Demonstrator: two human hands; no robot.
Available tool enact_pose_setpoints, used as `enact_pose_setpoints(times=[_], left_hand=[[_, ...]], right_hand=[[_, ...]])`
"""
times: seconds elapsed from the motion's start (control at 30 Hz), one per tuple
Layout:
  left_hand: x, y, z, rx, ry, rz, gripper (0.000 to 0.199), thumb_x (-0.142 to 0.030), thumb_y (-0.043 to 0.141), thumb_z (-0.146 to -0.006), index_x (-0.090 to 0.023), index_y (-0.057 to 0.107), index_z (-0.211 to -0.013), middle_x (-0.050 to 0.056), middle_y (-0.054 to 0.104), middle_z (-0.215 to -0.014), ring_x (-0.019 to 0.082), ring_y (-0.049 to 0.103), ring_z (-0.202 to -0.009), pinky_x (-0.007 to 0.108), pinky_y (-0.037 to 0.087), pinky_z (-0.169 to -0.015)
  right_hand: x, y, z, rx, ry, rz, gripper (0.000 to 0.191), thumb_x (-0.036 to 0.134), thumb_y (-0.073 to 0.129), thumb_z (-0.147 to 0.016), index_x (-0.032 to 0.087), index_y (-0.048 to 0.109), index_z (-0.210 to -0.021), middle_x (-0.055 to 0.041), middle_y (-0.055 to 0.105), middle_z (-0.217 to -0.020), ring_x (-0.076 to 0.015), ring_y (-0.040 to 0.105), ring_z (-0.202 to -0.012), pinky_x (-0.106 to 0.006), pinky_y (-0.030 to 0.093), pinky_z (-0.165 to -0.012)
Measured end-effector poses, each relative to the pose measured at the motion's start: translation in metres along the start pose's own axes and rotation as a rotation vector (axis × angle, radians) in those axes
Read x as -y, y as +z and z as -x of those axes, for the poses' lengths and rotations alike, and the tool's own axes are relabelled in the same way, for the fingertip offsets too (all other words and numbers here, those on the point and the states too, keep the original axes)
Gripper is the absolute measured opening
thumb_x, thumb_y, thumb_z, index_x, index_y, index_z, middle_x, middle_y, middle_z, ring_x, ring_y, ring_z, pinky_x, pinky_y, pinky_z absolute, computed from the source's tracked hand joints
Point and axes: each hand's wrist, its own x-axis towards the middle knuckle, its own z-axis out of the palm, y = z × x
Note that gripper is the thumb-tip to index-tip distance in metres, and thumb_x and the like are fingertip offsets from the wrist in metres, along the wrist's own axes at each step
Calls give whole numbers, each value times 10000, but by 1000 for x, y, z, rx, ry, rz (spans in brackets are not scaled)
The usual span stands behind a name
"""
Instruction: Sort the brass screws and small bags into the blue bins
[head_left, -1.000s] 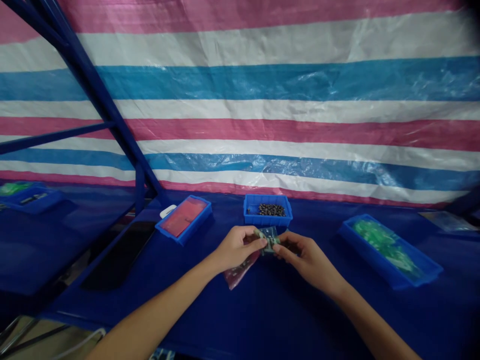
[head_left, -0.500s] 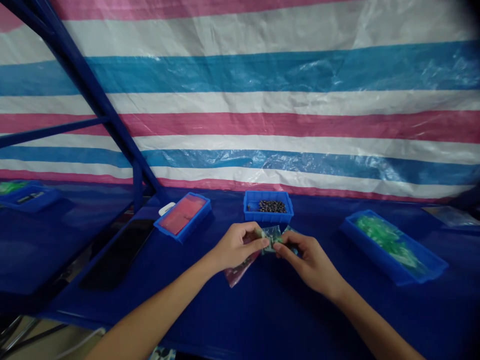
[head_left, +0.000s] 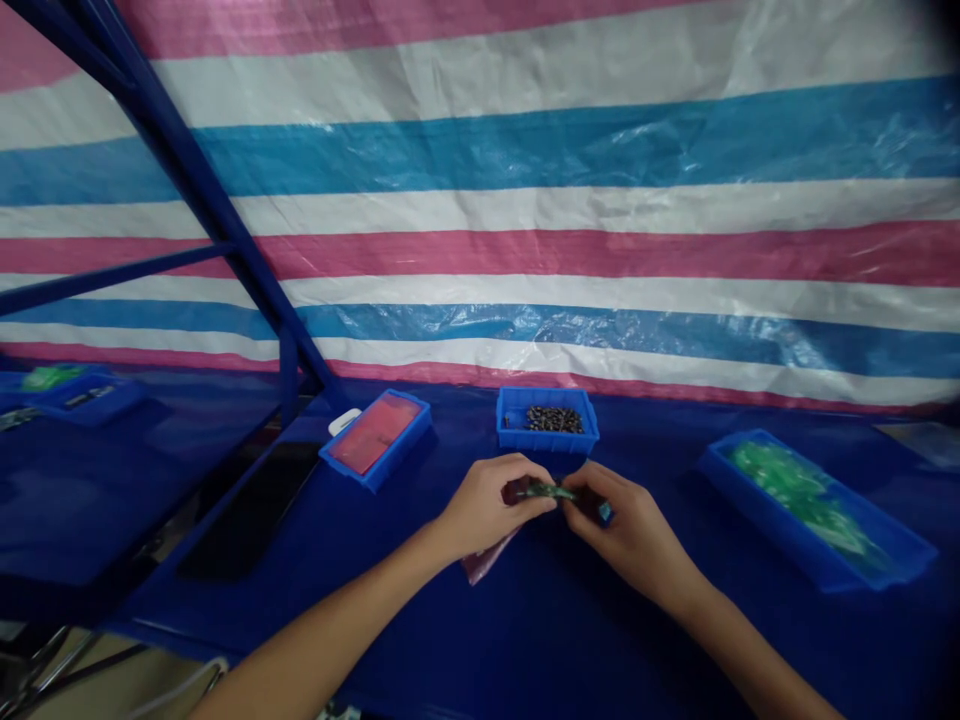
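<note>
My left hand (head_left: 484, 510) and my right hand (head_left: 630, 520) meet above the table, fingers pinched on a small clear plastic bag (head_left: 546, 491) with a green tint. The bag is now seen nearly edge-on, so its contents are hidden. A pink plastic bag (head_left: 486, 562) hangs below my left palm, held in the same hand. A bit of blue-green plastic (head_left: 604, 511) shows inside the curl of my right fingers. Just beyond both hands stands a blue bin (head_left: 547, 440) with many small dark metal parts (head_left: 555, 419).
At left a blue bin (head_left: 416, 430) holds pink bags (head_left: 375, 432), beside a white object (head_left: 344, 421) and a dark flat panel (head_left: 251, 510). A blue bin (head_left: 814, 560) of green bags (head_left: 795, 490) sits right. A blue metal frame (head_left: 202, 200) rises at left before the striped sheet (head_left: 562, 210).
The clear bag has turned from facing me to nearly edge-on between my fingers. Both hands appear slightly lower and further right, as the whole view has shifted a little.
</note>
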Motion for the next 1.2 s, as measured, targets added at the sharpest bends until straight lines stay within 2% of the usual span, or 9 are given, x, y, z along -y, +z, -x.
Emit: enact_pose_setpoints(times=[0.2,0.33,0.43,0.53,0.73,0.97,1.07,1.2], left_hand=[[1,2,2,-28,-85,45,120,-232,632,-864,-171,679,-956,36,696,-923,160,629,-827,266,464,-761],[4,4,2,6,-153,195,164,-303,645,-869,-152,676,-926,51,701,-886,173,638,-808,274,475,-742],[8,4,2,-1,-204,269,221,-358,677,-848,-139,663,-874,54,694,-852,169,631,-775,268,471,-715],[11,4,1,5,-219,318,246,-375,685,-841,-136,661,-891,53,685,-859,161,619,-771,264,459,-714],[12,5,1,38,-270,444,280,-374,725,-804,-145,639,-940,15,638,-800,121,572,-690,229,417,-650],[14,1,1,75,-289,381,320,-449,686,-827,-134,659,-873,15,639,-718,121,565,-619,223,396,-580],[15,1,1,67,-290,375,325,-457,668,-840,-133,637,-841,10,628,-685,119,560,-586,225,401,-570],[9,0,0,79,-190,289,269,-411,623,-885,-146,651,-920,38,674,-829,146,609,-723,247,445,-664]], right_hand=[[2,-1,-1,-23,16,-41,112,331,580,-899,230,614,-934,-15,619,-841,-150,573,-720,-270,442,-634],[2,1,-1,52,81,-60,243,382,596,-894,244,577,-1093,-16,656,-905,-164,598,-766,-281,452,-663],[2,3,0,106,108,-63,205,406,544,-924,227,592,-1013,-7,650,-839,-158,578,-732,-276,428,-648],[2,3,0,118,128,-78,258,442,503,-943,209,600,-887,1,612,-765,-146,530,-680,-266,392,-610],[3,-1,-1,115,138,-163,271,444,512,-938,206,607,-850,10,575,-747,-138,498,-688,-254,386,-626],[2,-1,-1,140,133,-162,317,437,516,-936,197,570,-735,15,555,-679,-134,491,-654,-256,365,-605],[1,1,-2,129,144,-207,249,430,540,-924,202,594,-838,15,576,-707,-137,514,-667,-257,385,-616],[3,6,0,82,144,-280,207,414,579,-902,210,596,-932,8,603,-777,-139,543,-701,-258,421,-643]])
